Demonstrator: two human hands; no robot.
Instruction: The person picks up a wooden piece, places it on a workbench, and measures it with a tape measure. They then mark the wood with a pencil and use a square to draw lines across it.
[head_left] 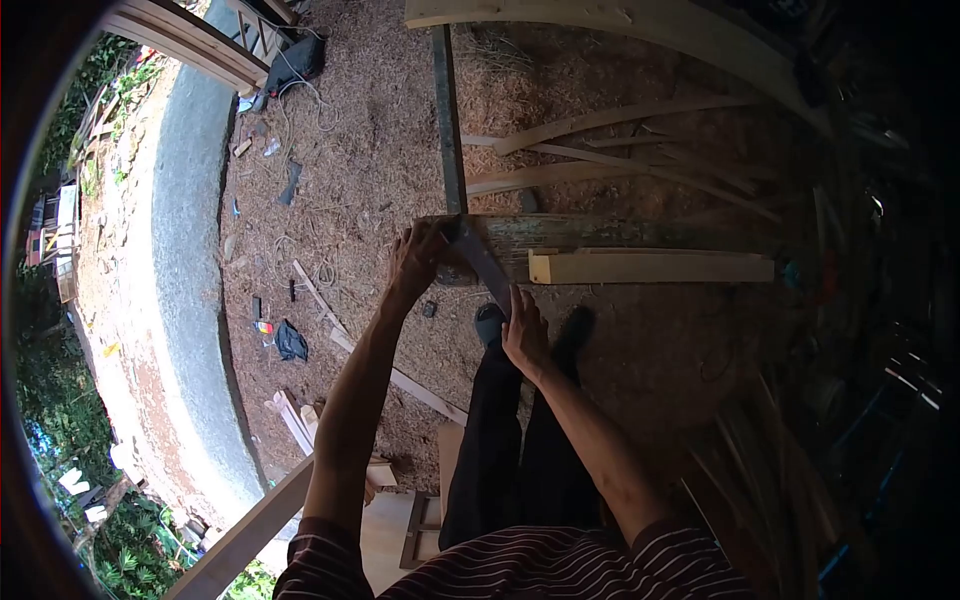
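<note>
A flat, dark grey-brown strip [484, 264] slants across the end of a worn wooden bench [610, 230]; its exact kind is too dim to make out. My right hand [525, 332] is closed around the strip's near end. At the far end, my left hand [418, 258] has its fingers bent against the strip, beside the end of the bench. Shadow partly hides those fingertips. Just right of the strip, a pale squared timber [650, 267] lies along the bench.
A dark narrow beam [447, 120] runs away from the bench end. Thin wooden strips [600, 130] lie crossed on the shavings-covered ground [360, 120]. A black plastic bag [291, 341] lies to the left, before a concrete strip [190, 200]. Boards [240, 530] stand near my left elbow.
</note>
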